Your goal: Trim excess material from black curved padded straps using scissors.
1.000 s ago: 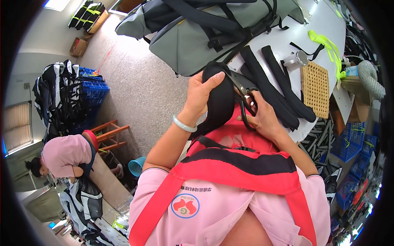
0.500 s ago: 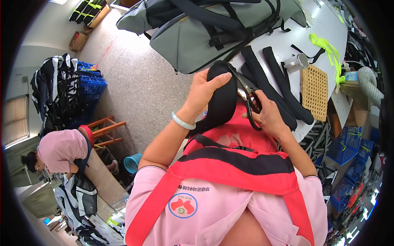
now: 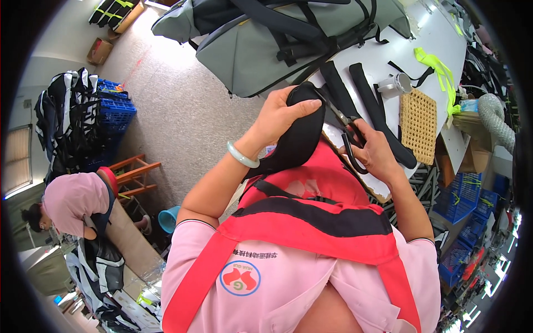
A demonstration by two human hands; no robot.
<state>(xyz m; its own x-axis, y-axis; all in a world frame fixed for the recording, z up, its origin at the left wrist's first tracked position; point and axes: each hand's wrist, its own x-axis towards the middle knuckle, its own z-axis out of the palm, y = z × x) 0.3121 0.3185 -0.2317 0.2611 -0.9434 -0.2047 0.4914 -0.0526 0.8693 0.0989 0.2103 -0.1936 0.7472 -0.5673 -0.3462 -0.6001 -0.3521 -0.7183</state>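
Note:
My left hand [image 3: 286,114] grips a black padded strap [image 3: 300,136], thumb on top, the strap bent over and hanging down toward my lap. In my right hand [image 3: 376,149] is a pair of scissors [image 3: 341,116] with dark handles, fingers through the loops. The scissor blades point up and left, their tips at the strap's edge near my left thumb. Whether the tips touch the fabric I cannot tell. More black padded straps [image 3: 367,94] lie on the white table just beyond my right hand.
A large grey-green bag [image 3: 250,55] rests at the table's far left. A metal mug [image 3: 395,86], a woven cane mat [image 3: 418,126] and yellow-green webbing [image 3: 438,69] are on the right. Blue crates [image 3: 458,197] stand low right. A co-worker [image 3: 78,202] bends over at left.
My right hand has moved slightly right and down with the scissors, drawing the blades back from the strap. The left hand keeps its grip. The whole view has shifted a little.

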